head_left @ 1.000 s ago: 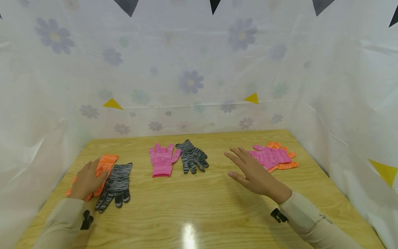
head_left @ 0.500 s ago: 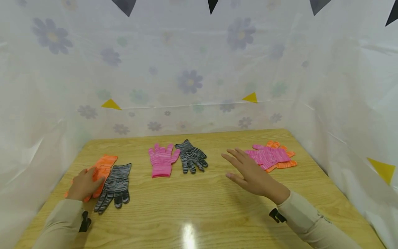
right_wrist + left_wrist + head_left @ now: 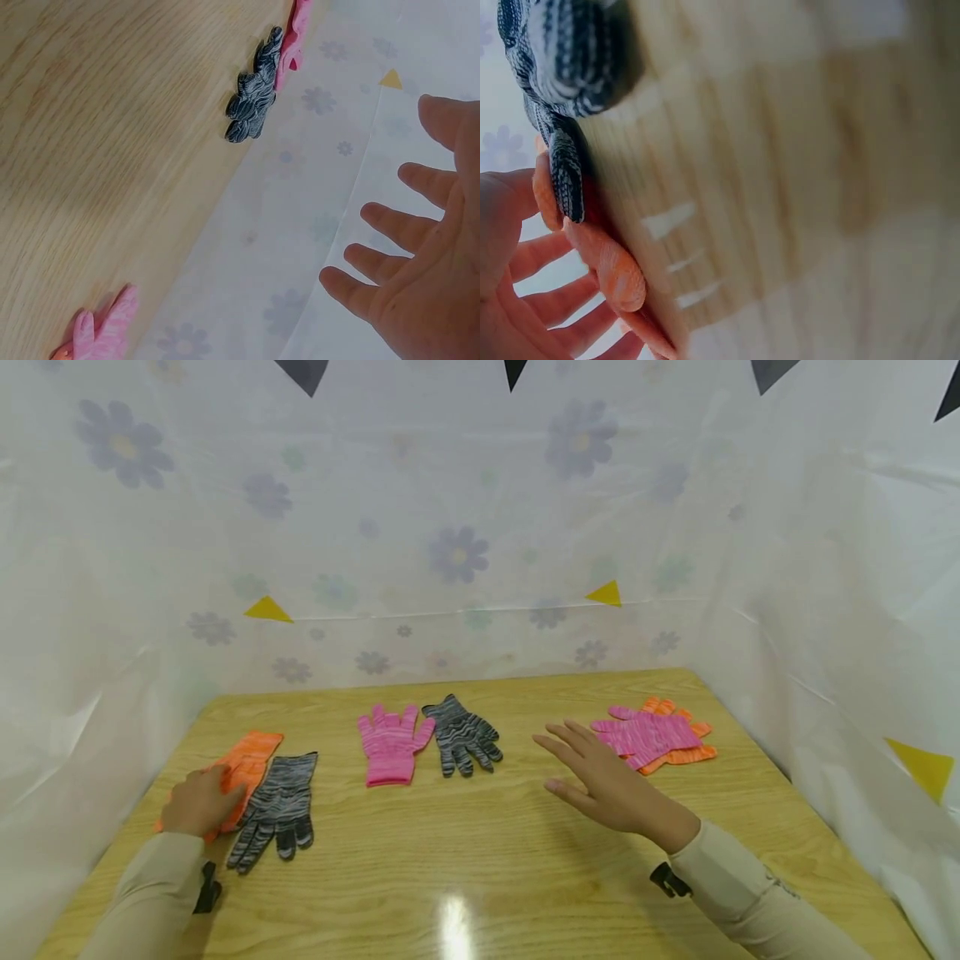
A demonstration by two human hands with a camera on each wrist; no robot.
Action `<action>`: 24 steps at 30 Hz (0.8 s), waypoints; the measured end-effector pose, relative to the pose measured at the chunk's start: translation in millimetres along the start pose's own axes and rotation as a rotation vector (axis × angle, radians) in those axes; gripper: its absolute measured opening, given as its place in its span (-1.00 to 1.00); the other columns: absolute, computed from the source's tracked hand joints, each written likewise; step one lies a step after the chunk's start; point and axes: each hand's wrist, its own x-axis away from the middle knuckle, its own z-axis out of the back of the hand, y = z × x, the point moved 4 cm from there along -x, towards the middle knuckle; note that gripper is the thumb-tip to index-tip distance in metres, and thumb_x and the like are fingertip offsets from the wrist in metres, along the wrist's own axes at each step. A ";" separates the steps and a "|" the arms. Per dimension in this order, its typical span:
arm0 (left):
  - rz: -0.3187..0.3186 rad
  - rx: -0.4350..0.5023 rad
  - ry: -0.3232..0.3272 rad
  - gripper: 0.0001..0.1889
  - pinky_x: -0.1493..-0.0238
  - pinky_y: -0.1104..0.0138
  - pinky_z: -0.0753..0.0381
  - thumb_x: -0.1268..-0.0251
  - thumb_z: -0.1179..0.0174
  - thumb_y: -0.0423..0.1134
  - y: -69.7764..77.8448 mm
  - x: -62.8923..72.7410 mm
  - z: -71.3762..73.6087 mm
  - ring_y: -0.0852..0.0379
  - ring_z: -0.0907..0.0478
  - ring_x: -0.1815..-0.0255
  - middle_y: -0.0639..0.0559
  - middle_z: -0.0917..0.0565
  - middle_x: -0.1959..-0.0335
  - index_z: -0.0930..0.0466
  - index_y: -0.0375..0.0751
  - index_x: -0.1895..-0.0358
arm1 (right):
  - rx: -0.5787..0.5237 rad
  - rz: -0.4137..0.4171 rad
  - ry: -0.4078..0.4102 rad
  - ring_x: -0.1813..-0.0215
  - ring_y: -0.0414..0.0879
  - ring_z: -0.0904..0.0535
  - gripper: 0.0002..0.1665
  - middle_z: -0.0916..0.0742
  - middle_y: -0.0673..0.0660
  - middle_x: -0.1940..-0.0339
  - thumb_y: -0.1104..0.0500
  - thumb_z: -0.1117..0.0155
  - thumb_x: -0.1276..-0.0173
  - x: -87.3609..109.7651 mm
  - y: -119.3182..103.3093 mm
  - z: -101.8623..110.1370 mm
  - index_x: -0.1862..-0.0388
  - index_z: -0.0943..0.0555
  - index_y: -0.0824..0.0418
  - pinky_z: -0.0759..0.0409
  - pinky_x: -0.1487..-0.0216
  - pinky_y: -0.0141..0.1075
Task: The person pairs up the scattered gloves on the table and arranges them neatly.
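On the left of the table, my left hand (image 3: 198,802) is over an orange knit glove (image 3: 251,762). In the left wrist view its fingers (image 3: 551,304) are spread and loosely bent, with the tips right at the orange glove (image 3: 615,274). A black-and-grey glove (image 3: 281,802) lies against the orange one's right side. My right hand (image 3: 615,785) hovers over the right half of the table, fingers apart and holding nothing. Just beyond it a pink glove (image 3: 652,737) lies across another orange glove (image 3: 686,758).
Near the middle back of the wooden table (image 3: 465,852) lie a pink glove (image 3: 392,747) and a black-and-grey glove (image 3: 461,739), side by side. A white flowered sheet (image 3: 457,485) walls in the back and both sides. Small yellow triangles (image 3: 268,609) hang on it.
My left hand has drawn back slightly toward me over the orange glove, its fingers bending more, so more of the cuff shows. The right hand stays nearly still.
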 end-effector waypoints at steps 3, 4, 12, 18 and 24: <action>0.019 0.010 0.007 -0.46 0.38 -0.17 -0.56 -0.31 -0.03 -0.14 -1.3 -2.4 2.1 -0.52 -0.50 0.24 -0.62 -0.46 -0.01 -0.37 -0.60 -0.15 | -0.004 0.002 -0.001 -0.54 0.20 0.03 -0.25 -0.22 0.14 -0.52 -0.14 -0.05 -0.45 1.0 -0.1 -0.2 -0.53 -0.13 0.04 -0.14 -0.41 0.22; 0.023 0.010 0.010 -0.47 0.37 -0.16 -0.56 -0.31 -0.03 -0.15 -1.5 -3.0 3.0 -0.51 -0.51 0.24 -0.61 -0.48 -0.01 -0.38 -0.61 -0.14 | -0.005 0.001 -0.003 -0.54 0.19 0.03 -0.25 -0.22 0.14 -0.52 -0.14 -0.05 -0.46 1.1 0.0 -0.4 -0.53 -0.13 0.02 -0.15 -0.40 0.22; 0.083 0.027 0.049 -0.57 0.44 -0.07 -0.57 -0.25 0.03 -0.28 -4.8 -1.8 6.8 -0.41 -0.55 0.28 -0.55 -0.55 0.09 -0.46 -0.59 -0.05 | -0.006 0.015 -0.008 -0.53 0.18 -0.02 -0.26 -0.23 0.13 -0.52 -0.15 -0.05 -0.45 1.5 1.3 -2.7 -0.53 -0.11 -0.04 -0.20 -0.39 0.20; 0.090 0.039 0.072 -0.63 0.53 -0.04 -0.54 -0.20 0.01 -0.34 -4.6 -0.9 11.0 -0.39 -0.55 0.35 -0.54 -0.57 0.15 -0.50 -0.55 0.01 | -0.010 0.027 -0.010 -0.52 0.19 -0.03 -0.26 -0.24 0.13 -0.51 -0.16 -0.05 -0.45 1.9 2.1 -3.1 -0.52 -0.14 -0.01 -0.22 -0.38 0.20; 0.112 0.042 0.079 -0.71 0.63 0.04 -0.47 -0.20 -0.01 -0.35 -1.5 0.1 14.5 -0.26 -0.54 0.47 -0.48 -0.60 0.28 -0.57 -0.47 0.12 | -0.012 0.022 -0.029 -0.53 0.17 -0.01 -0.24 -0.22 0.11 -0.52 -0.17 -0.05 -0.44 3.1 3.5 -4.6 -0.53 -0.10 -0.07 -0.22 -0.38 0.20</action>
